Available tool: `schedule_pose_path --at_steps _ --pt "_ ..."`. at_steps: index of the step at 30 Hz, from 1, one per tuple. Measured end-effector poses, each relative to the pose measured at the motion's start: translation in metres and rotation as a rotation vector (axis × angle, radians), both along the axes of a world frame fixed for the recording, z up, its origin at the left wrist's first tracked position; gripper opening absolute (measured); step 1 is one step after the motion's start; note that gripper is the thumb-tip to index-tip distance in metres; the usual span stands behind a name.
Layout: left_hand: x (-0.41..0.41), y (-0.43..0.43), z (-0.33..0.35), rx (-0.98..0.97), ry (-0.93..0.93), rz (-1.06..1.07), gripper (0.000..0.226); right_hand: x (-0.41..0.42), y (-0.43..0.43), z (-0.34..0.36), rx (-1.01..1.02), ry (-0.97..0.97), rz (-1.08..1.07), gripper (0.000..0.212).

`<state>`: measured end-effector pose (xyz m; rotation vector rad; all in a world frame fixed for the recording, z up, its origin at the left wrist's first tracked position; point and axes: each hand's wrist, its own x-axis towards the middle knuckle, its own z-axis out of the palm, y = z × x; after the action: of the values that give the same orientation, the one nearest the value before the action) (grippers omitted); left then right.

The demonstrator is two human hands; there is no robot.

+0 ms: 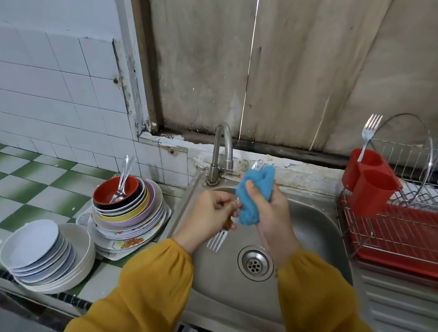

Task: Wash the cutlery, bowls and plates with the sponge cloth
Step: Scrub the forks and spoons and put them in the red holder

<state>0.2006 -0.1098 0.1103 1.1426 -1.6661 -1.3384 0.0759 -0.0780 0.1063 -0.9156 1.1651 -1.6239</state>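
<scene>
Fingers of right hand [271, 215] curl round crumpled blue sponge cloth [255, 194] (wrapping a spoon [257, 165]); left hand [212, 211] pinches a fork [217, 240].

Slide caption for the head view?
Left hand holds a fork, tines down, over the sink; right hand grips the blue sponge cloth.

Both forearms reach up from below the tap [223, 150], mustard sleeves [155, 281] to the wrists. Left hand [211, 211] below-left of the tap, fingers curled, gripping a fork [217, 240]. Right hand [271, 212] below-right of the tap, clenched round the sponge cloth [252, 197].
</scene>
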Motion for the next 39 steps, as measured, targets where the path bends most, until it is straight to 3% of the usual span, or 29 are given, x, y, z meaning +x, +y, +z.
schedule_pose_path --at_steps 3,10,11,13,15,17,20,22,25,29,32,36,39 --pt "0.0 0.0 -0.001 -0.001 -0.088 -0.053 0.019 -0.005 -0.003 0.005 0.037 0.081 -0.012 0.021" --pt "0.014 0.01 -0.005 0.148 -0.001 -0.061 0.019 -0.005 -0.01 0.009 0.002 -0.09 -0.217 0.017" --pt "0.016 0.01 -0.006 0.144 0.011 -0.031 0.021 -0.004 -0.009 0.008 -0.027 -0.114 -0.216 0.029" --pt "0.017 0.011 -0.006 0.087 0.033 0.023 0.026 0.0 -0.003 0.0 -0.105 -0.072 -0.182 0.078" --pt "0.016 0.01 -0.005 0.015 0.037 0.064 0.026 0.01 0.004 -0.01 -0.184 0.151 -0.116 0.104" --pt "0.015 0.008 -0.005 -0.05 0.003 0.097 0.024 0.023 0.008 -0.019 -0.226 0.291 -0.047 0.09" --pt "0.018 0.01 -0.006 -0.17 -0.084 0.092 0.028 0.029 0.008 -0.02 -0.222 0.271 -0.095 0.052" --pt "0.02 0.013 -0.005 -0.196 -0.113 0.082 0.03 0.029 0.007 -0.016 -0.22 0.271 -0.128 0.044" --pt "0.023 0.015 -0.004 -0.177 -0.103 0.104 0.022 0.026 0.003 -0.004 -0.236 0.245 -0.209 0.04" --pt "0.029 0.023 -0.005 -0.145 -0.098 0.102 0.021 0.009 -0.011 0.018 -0.166 0.05 -0.387 0.034" --pt "0.028 0.025 0.0 -0.159 -0.108 0.112 0.022 0.016 -0.012 0.018 -0.175 0.018 -0.369 0.033" --pt "0.029 0.021 0.004 -0.211 -0.118 0.11 0.023 0.038 0.002 -0.001 -0.163 0.14 -0.226 0.037" --pt "0.037 0.02 0.004 -0.231 -0.175 0.093 0.023 0.024 -0.002 0.008 -0.127 -0.053 -0.313 0.04"
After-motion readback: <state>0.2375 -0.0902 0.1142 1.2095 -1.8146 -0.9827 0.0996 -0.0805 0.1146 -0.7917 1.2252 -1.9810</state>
